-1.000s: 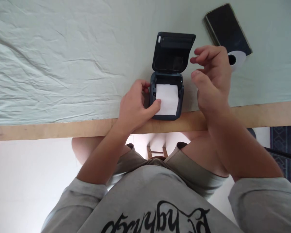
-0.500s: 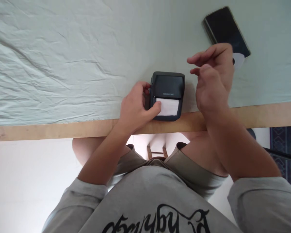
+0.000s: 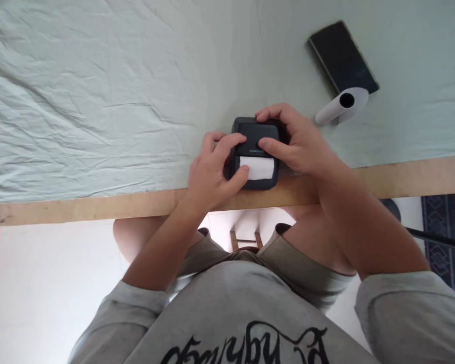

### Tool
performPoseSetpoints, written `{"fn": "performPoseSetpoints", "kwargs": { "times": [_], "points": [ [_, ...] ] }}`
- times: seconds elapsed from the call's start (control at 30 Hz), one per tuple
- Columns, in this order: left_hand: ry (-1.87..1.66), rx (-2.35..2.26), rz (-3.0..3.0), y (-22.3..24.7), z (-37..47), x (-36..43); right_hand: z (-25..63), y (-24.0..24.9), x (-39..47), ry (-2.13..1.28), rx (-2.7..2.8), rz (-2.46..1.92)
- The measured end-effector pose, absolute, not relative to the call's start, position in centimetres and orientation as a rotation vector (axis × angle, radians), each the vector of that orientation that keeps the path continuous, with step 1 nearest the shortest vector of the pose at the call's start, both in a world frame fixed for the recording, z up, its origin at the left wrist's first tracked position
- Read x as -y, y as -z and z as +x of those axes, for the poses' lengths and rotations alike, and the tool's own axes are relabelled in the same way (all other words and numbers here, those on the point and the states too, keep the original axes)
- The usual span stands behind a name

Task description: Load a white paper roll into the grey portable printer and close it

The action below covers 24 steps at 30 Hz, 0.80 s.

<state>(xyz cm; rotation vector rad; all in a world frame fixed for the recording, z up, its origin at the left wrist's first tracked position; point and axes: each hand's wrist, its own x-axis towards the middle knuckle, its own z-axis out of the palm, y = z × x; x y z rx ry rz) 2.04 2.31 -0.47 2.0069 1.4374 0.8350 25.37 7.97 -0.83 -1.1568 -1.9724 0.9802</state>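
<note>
A small black portable printer (image 3: 256,132) lies at the table's near edge. White paper (image 3: 261,168) shows flat on its near half, below a dark lid with small pale lettering. My left hand (image 3: 212,169) grips its left side, thumb on the paper and index fingertip on the lid. Around the right side is my right hand (image 3: 298,139), its thumb pressing on the lid and its fingers over the far right corner. The fingertips on the far side are partly hidden.
Up and right lies a dark phone-like slab (image 3: 343,58) in a clear case. A white roll (image 3: 328,111) with a black core touches its near corner. Wrinkled pale green cloth (image 3: 117,101) covers the table, bordered by a wooden edge (image 3: 79,205).
My right hand has come left and down onto the printer, uncovering the white roll. My left index finger has moved onto the lid; its thumb stays on the paper.
</note>
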Motion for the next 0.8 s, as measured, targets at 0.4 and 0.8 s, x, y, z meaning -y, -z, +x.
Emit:
{"fn": "performPoseSetpoints", "kwargs": {
  "times": [0.4,0.8],
  "points": [
    [-0.878,-1.44,2.029,0.7,2.2,-2.4,24.6,1.1,-7.6,-0.989,1.968,-1.146],
    [-0.826,-1.454,2.017,0.9,1.8,-2.2,25.2,0.1,-7.0,-1.115,1.846,-1.211]
  ]
}}
